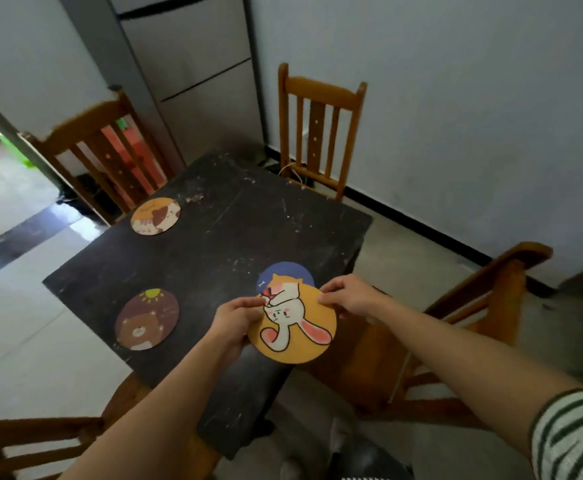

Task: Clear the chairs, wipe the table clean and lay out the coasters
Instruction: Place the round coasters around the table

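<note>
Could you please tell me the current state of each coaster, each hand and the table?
Rabbit coaster: held above the table edge by both hands.
Blue coaster: partly hidden behind it.
Bear coaster: flat on table.
Dog coaster: flat on table.
Left hand: gripping.
Right hand: gripping.
Table: scuffed.

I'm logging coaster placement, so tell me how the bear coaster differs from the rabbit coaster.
The bear coaster is brown and lies flat on the table, untouched; the rabbit coaster is orange-yellow and is held above the table's near corner by the left hand and right hand. The bear coaster shows fully; fingers cover the rabbit coaster's edges. Both are round cartoon-animal coasters.
</note>
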